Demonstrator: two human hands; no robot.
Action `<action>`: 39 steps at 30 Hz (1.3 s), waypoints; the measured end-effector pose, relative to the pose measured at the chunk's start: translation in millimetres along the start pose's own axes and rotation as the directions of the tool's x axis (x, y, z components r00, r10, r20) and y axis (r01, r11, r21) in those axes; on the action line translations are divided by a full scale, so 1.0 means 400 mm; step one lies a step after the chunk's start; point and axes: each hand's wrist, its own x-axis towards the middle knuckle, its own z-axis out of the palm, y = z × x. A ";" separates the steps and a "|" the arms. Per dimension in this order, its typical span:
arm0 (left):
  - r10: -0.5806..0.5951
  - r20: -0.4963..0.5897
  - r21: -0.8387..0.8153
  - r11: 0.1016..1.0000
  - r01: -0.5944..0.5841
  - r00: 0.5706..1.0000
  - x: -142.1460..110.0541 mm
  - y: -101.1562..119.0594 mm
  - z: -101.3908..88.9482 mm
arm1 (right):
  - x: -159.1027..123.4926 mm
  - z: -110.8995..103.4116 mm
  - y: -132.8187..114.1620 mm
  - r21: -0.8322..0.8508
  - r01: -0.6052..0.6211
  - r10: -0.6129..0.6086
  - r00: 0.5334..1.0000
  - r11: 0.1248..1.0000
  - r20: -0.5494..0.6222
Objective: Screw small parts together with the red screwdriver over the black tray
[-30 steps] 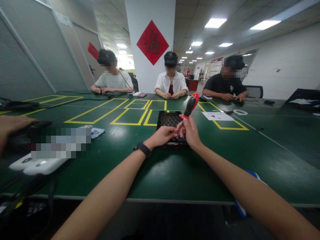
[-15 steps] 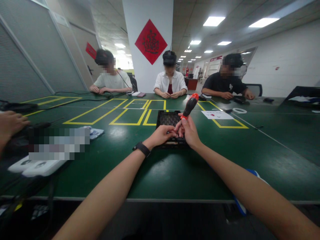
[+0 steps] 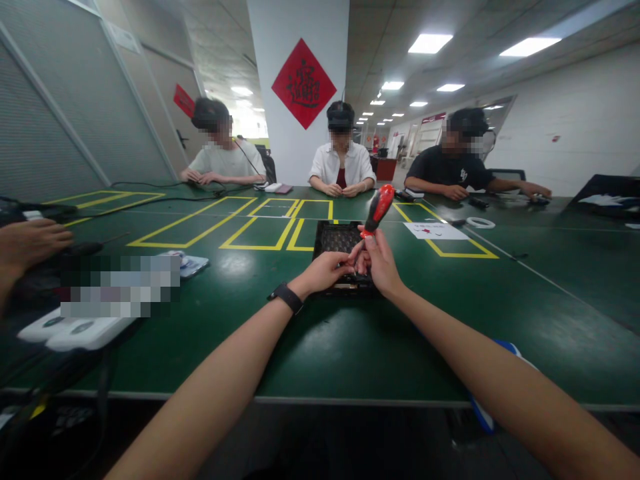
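Dark-green table (image 3: 225, 333) bears a shallow black rectangular case (image 3: 331, 235); above it, fingers of the right hand (image 3: 382, 264) grip a red-and-black-handled screwdriver (image 3: 379, 210). The left hand (image 3: 324, 272) has narrowed fingers; whether they hold anything, I cannot tell.

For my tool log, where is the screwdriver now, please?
In the head view, the screwdriver is right of centre, in the right hand's grip above the black case.
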 end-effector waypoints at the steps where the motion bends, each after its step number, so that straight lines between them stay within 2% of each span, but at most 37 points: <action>1: 0.012 0.015 -0.023 1.000 -0.011 1.000 0.000 0.002 -0.002 | 0.000 0.000 0.001 0.003 -0.005 0.005 1.000 1.000 0.005; 4: 0.040 0.041 -0.088 0.995 -0.036 0.998 -0.001 0.008 -0.005 | -0.001 0.000 0.002 -0.013 0.005 -0.005 1.000 1.000 0.000; 6: 0.042 0.021 -0.111 0.993 -0.040 0.999 -0.001 0.009 -0.004 | -0.003 0.001 0.001 -0.030 0.028 -0.029 0.999 0.999 -0.023; 9: -0.012 -0.029 -0.092 0.996 0.009 1.000 -0.001 0.005 0.001 | -0.004 0.003 -0.003 -0.041 0.051 -0.053 0.998 0.998 -0.039; 12: -0.065 -0.030 -0.055 0.997 0.063 0.997 0.000 -0.002 0.004 | -0.004 0.004 -0.004 -0.045 0.043 -0.044 0.999 0.998 -0.031; 15: -0.048 -0.008 -0.057 0.997 0.048 0.999 -0.001 -0.003 0.002 | 0.000 0.002 -0.003 -0.023 0.017 -0.017 1.000 1.000 -0.026; 20: 0.012 0.092 -0.186 0.983 0.005 0.996 0.002 -0.001 -0.004 | 0.007 -0.005 0.002 0.044 -0.042 0.043 0.999 0.998 -0.025; 23: 0.003 0.046 -0.192 0.981 0.006 0.999 0.004 -0.004 -0.002 | 0.008 -0.007 0.005 0.034 -0.013 0.014 0.999 0.999 -0.043; 26: -0.057 -0.017 -0.151 0.987 0.054 0.998 0.005 -0.008 0.003 | 0.006 -0.006 0.007 0.004 0.025 -0.025 0.998 1.000 -0.049; 30: -0.113 -0.008 -0.119 0.987 0.111 0.994 0.002 -0.008 0.004 | 0.006 -0.004 0.009 -0.016 0.033 -0.034 0.998 0.999 -0.047; 39: -0.037 0.035 -0.160 0.986 0.042 0.999 0.000 0.003 -0.006 | 0.009 -0.008 0.016 0.034 0.004 -0.002 0.998 0.999 -0.063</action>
